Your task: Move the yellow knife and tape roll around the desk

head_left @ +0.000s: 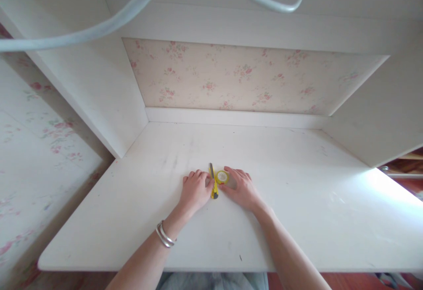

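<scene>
A yellow box cutter with a dark grey end lies near the middle of the white desk, pointing away from me. My left hand is closed at its left side, thumb and forefinger against it; the other fingers are curled and partly hidden. Just right of the cutter is a small round yellow-rimmed disc with a white printed face and a bit of red at its lower edge. Thumb and forefinger of my right hand reach around this disc from the right and grip it. Both hands rest low on the desk surface.
White side panels and an upper shelf frame the desk, with a floral-papered back wall. A white cable hangs across the top. A small dark mark sits near the front edge.
</scene>
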